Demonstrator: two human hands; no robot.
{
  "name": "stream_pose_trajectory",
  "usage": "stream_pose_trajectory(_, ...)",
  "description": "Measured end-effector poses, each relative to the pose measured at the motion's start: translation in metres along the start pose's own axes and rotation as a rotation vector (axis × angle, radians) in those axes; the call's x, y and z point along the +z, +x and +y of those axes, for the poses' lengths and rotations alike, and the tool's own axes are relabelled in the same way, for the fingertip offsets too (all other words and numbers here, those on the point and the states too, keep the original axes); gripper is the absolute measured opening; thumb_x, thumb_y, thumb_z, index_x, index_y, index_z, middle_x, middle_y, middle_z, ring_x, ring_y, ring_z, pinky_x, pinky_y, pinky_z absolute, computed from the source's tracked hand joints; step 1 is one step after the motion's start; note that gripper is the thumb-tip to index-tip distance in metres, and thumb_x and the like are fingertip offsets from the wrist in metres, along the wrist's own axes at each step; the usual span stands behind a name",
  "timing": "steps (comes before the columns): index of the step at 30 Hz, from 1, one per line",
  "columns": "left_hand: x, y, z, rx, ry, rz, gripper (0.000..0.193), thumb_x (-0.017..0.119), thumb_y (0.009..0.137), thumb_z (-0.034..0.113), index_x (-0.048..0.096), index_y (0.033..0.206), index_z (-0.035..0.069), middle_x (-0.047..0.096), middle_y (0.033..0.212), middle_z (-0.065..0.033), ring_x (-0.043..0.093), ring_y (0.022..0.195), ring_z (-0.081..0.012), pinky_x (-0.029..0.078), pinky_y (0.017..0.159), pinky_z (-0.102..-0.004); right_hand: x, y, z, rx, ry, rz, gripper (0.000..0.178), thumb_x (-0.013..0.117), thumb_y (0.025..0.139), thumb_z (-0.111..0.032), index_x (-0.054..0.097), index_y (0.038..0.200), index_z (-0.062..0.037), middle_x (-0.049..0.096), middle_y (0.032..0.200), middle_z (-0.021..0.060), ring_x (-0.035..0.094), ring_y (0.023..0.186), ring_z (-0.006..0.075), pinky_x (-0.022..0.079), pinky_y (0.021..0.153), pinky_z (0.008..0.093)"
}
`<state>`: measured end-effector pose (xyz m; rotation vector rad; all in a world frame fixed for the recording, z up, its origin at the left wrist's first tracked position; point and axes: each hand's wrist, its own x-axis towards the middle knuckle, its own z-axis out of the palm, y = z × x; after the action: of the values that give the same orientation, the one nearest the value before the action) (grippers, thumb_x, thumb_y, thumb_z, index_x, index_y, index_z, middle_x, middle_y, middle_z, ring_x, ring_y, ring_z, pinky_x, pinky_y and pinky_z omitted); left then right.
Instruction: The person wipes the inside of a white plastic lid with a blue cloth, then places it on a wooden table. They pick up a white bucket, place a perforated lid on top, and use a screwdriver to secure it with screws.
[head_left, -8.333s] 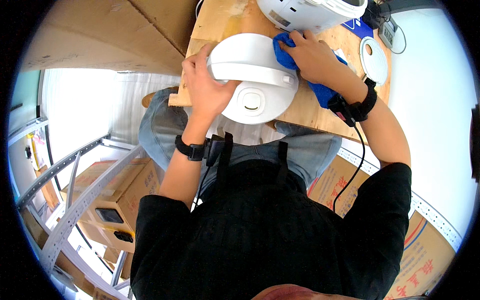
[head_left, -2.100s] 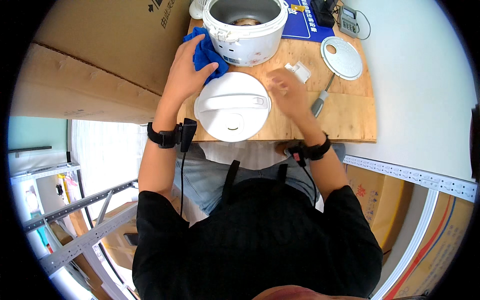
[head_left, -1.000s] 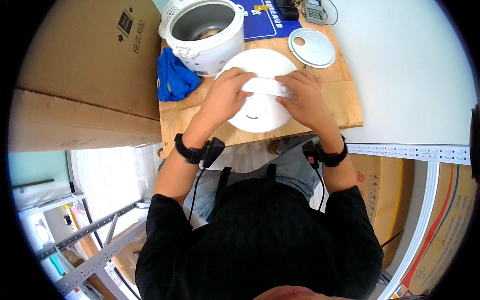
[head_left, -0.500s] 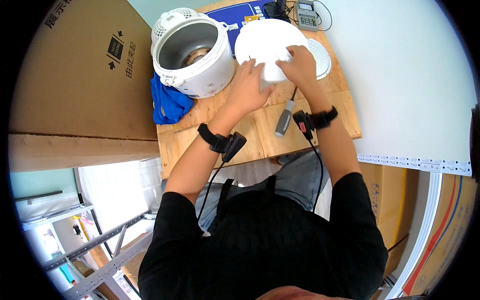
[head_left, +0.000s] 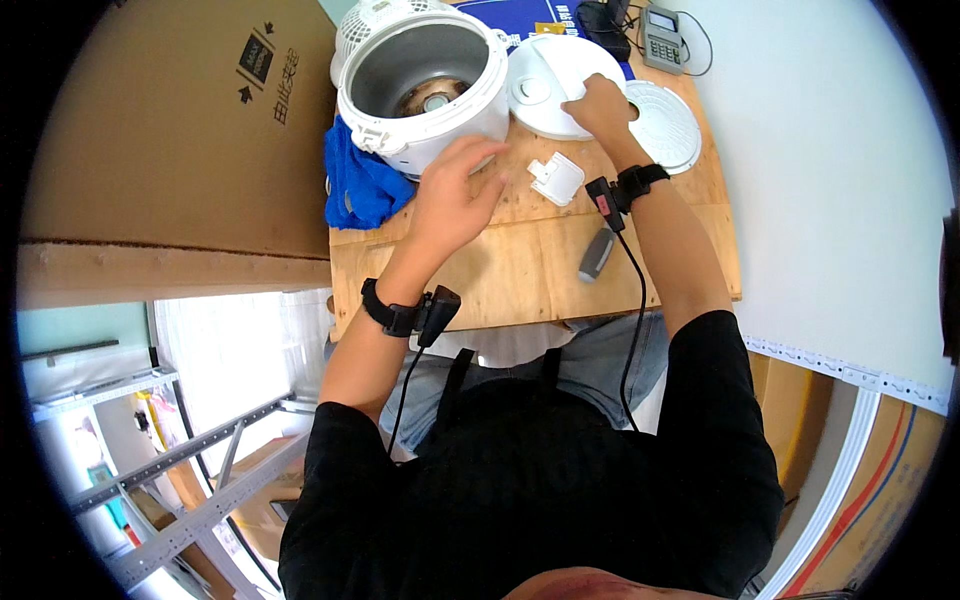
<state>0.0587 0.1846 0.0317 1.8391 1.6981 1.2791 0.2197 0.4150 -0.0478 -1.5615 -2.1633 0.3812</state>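
My right hand [head_left: 603, 112] grips the right edge of a white round lid [head_left: 535, 115], which has a round recess and a raised bar across it. Its fingertips are partly hidden. My left hand [head_left: 452, 198] has its fingers apart and holds nothing, in front of a white rice cooker body [head_left: 425, 138]. The cooker stands without a lid and shows a stained heating plate [head_left: 432, 97] inside. A small white plastic cover [head_left: 558, 180] lies on the wood between my hands. Nearer me is a screwdriver with a grey handle [head_left: 597, 254], its shaft hidden by my right wrist.
A white ribbed disc [head_left: 667, 128] lies on the right of the wooden table [head_left: 480, 290]. A blue cloth [head_left: 362, 185] is bunched beside the cooker. At the back are a grey keypad device [head_left: 662, 42] and black cables. A large cardboard box [head_left: 170, 150] stands left.
My left hand has come off the lid and moved left and nearer me. The lid now shows its recess and bar. The small white cover has come into view on the table.
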Motion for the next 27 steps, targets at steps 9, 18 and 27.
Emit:
stream_pose_trajectory(9, -0.084, -0.014, -0.019, 0.116, 0.447, 0.296, 0.053, 0.08, 0.07, 0.007, 0.063, 0.12, 0.008, 0.053, 0.13, -0.0164, 0.058, 0.109, -0.0309, 0.051, 0.087, -0.0373, -0.016, -0.015, -0.013, 0.056, -0.056, -0.042, 0.048, 0.083, 0.064, -0.027, 0.067, 0.098, 0.0039, 0.067, 0.099, 0.0231, 0.067, 0.09, 0.0372, 0.055, 0.077, 0.0428)
stream_pose_trajectory(18, -0.091, -0.005, -0.046, -0.087, 0.512, 0.115, 0.078, 0.086, 0.067, 0.018, 0.05, 0.136, 0.023, 0.029, 0.151, -0.0185, 0.053, 0.122, -0.0398, 0.05, 0.096, -0.0458, -0.053, -0.041, -0.085, -0.56, 0.268, -0.212, 0.082, 0.078, 0.075, -0.023, 0.037, 0.145, -0.0217, 0.061, 0.107, 0.0211, 0.063, 0.1, 0.0354, 0.051, 0.086, 0.0414)
stream_pose_trajectory(27, -0.088, 0.004, -0.053, -0.105, 0.404, 0.191, 0.057, 0.085, 0.068, 0.016, 0.059, 0.119, 0.015, 0.035, 0.151, -0.0132, 0.056, 0.119, -0.0367, 0.052, 0.091, -0.0442, -0.07, -0.057, -0.12, -0.556, 0.106, -0.226, 0.062, 0.081, 0.076, -0.031, 0.053, 0.13, -0.017, 0.063, 0.102, 0.0139, 0.062, 0.087, 0.0263, 0.051, 0.074, 0.0366)
